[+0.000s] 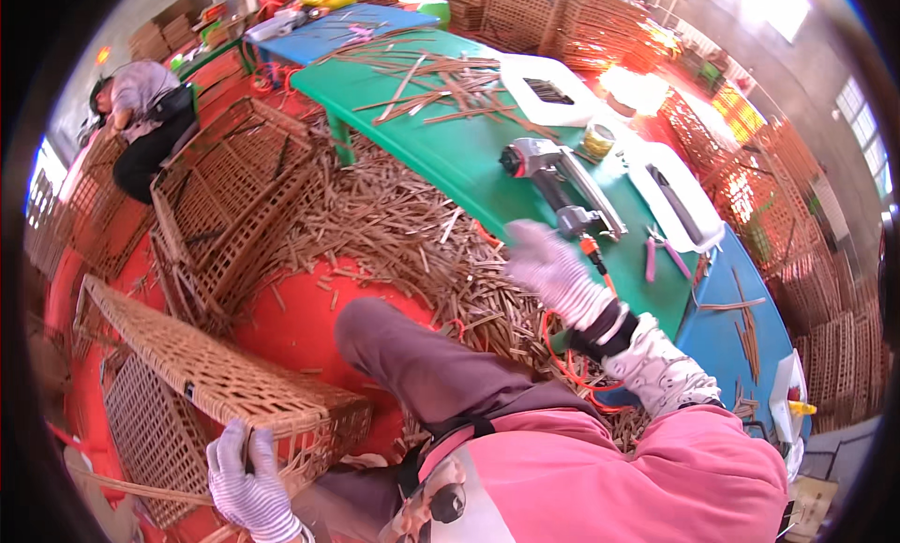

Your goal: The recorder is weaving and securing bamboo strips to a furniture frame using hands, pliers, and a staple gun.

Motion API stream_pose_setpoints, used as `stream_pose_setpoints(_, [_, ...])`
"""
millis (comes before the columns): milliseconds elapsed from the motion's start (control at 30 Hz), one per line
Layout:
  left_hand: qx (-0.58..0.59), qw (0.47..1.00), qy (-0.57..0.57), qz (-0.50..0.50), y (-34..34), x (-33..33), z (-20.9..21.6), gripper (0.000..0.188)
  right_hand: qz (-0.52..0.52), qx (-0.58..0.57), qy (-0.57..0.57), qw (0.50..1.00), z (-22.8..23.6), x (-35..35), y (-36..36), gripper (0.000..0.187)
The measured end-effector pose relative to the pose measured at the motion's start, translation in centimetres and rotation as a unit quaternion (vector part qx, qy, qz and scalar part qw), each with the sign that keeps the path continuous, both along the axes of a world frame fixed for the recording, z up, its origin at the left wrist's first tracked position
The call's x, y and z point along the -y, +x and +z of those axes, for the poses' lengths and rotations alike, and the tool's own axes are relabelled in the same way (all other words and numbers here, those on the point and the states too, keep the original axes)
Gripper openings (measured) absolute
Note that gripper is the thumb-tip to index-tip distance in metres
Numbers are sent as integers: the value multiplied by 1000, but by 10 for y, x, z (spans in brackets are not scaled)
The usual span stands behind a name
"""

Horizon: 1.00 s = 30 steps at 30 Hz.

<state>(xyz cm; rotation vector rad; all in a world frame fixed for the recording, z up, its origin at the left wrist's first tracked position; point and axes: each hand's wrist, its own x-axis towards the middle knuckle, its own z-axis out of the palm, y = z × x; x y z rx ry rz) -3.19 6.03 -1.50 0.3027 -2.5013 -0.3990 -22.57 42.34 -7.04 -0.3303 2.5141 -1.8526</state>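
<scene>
At the lower left my left hand, in a striped glove, grips the edge of a woven basket that leans beside my leg. Thumb and fingers close around its rim. Long loose strips stick out to the left below it. My right hand, gloved too, is held out at the green table's edge with its fingers stretched and nothing visible in them. Close by lies a pneumatic nail gun, with an orange hose running from it. Pink-handled pliers lie to the right of that hand.
The green table also bears thin wooden strips, a white tray, another white container and a tape roll. Scraps cover the red floor. Woven baskets stand at left, near a bending person.
</scene>
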Motion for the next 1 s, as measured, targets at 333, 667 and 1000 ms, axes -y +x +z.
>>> stream_pose_setpoints(333, [36, 991, 122, 42, -4, 14, -1, 16, -452, 238, 497, 701, -24, -264, 6, 61])
stream_pose_setpoints(667, [371, 890, 189, 185, 2, 18, 13, 72, -311, 24, 495, 811, -45, -243, -31, 41])
stream_pose_setpoints(1000, [55, 984, 120, 123, 14, 26, -5, 20, -16, -257, 202, 945, 37, -21, -54, 26])
